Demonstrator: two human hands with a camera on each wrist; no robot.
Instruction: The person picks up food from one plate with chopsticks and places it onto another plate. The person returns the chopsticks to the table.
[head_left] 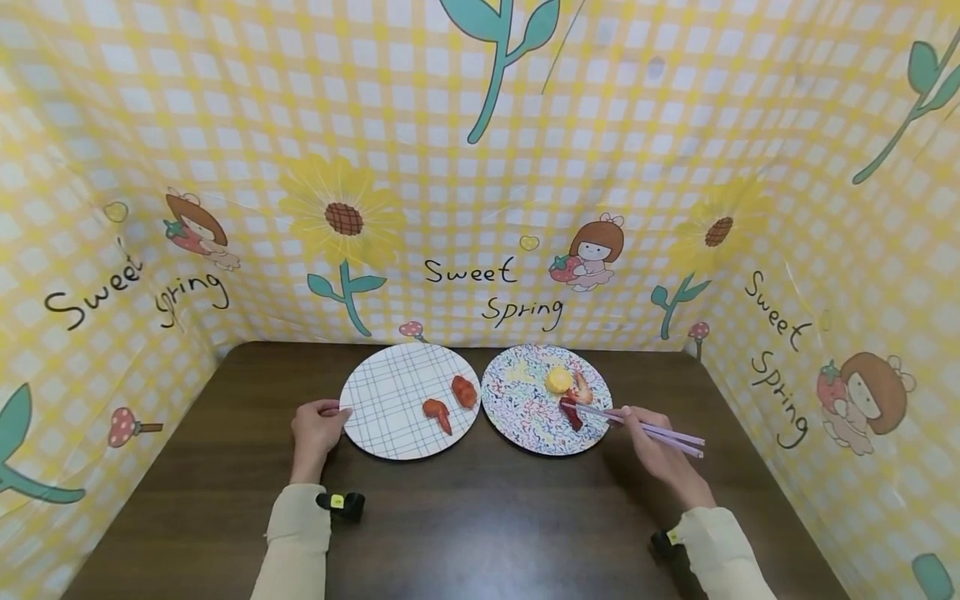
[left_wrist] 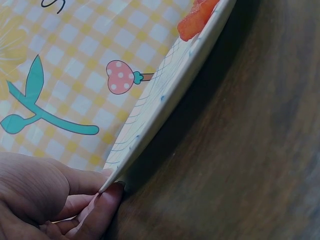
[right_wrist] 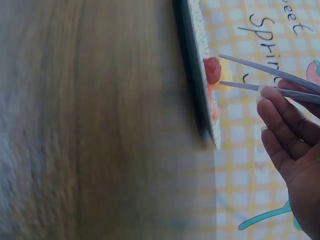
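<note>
My left hand (head_left: 318,429) pinches the left rim of a white plate with a blue grid (head_left: 382,375), thumb on top and fingers beneath in the left wrist view. On that plate lie a red-brown chicken wing piece (head_left: 435,410) and a lumpy red-brown food piece (head_left: 464,392). My right hand (head_left: 656,442) holds a pair of lilac chopsticks (head_left: 675,437) over the speckled plate (head_left: 517,417). Their tips stand apart about a dark red food piece (right_wrist: 212,70); whether they touch it I cannot tell. Beside it are a round yellow food piece (head_left: 558,380) and a shrimp (head_left: 582,387).
Both plates stand side by side, nearly touching, at the far side of a dark brown table (head_left: 465,525). A yellow checked cloth (head_left: 480,183) rises behind and along both sides. Wrist camera bands (head_left: 341,505) sit over the pale sleeves.
</note>
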